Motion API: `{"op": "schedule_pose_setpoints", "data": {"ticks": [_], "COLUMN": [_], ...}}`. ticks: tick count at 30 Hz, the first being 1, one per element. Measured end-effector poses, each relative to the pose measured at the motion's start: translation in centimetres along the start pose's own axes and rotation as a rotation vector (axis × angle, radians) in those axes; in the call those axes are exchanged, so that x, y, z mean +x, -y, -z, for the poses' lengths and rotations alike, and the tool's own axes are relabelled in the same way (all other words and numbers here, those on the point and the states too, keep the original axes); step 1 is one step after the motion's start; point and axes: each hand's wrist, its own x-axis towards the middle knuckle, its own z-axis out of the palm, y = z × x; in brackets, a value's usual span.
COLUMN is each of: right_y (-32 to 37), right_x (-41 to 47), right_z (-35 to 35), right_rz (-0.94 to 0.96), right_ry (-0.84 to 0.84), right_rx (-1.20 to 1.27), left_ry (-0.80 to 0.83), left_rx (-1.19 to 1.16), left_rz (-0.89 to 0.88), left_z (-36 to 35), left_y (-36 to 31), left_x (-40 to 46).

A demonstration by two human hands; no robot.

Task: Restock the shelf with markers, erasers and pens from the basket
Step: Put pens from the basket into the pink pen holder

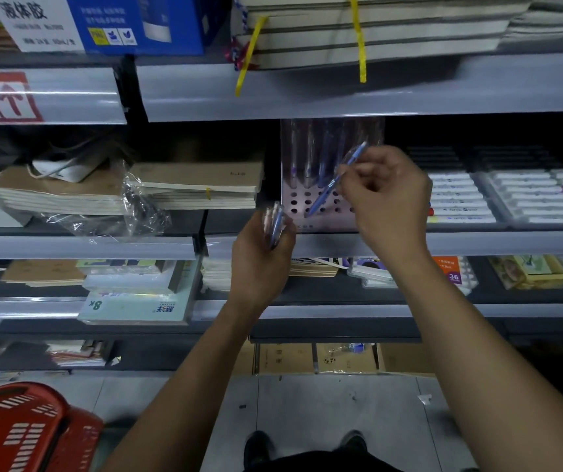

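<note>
While your left hand (261, 257) is gripping a bundle of pens (275, 226) by the shelf (341, 241) edge, your right hand (383, 202) is pinching one blue pen (332, 182), tilted, tip touching the holed pen rack (320, 185); the red basket (24, 430) is sitting on the floor (334, 407), lower left.

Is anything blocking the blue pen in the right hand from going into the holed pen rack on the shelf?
Nothing visible. The right hand holds the blue pen tilted, tip down just over the holed pen rack, with open holes beneath it.
</note>
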Motion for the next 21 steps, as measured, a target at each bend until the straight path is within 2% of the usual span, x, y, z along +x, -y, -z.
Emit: {"op": "schedule_pose_setpoints", "data": {"ticks": [4, 7, 17, 21], "right_y": [0.2, 0.0, 0.2, -0.1], "right_x": [1.3, 2.0, 3.1, 3.4], "right_z": [-0.2, -0.5, -2.0, -2.4], "right_rz": [0.101, 0.111, 0.093, 0.079], "right_ry": [-0.108, -0.122, 0.009, 0.103], "right_rx": [-0.153, -0.259, -0.505, -0.554], "left_ry": [0.035, 0.061, 0.06, 0.066], "left_rx": [0.15, 0.202, 0.231, 0.205], "left_rz": [-0.034, -0.043, -0.094, -0.05], "left_z": [-0.1, 0.0, 0.2, 0.1], "left_y": [0.9, 1.3, 1.4, 1.6], "left_x": [0.3, 0.3, 0.2, 0.3]}}
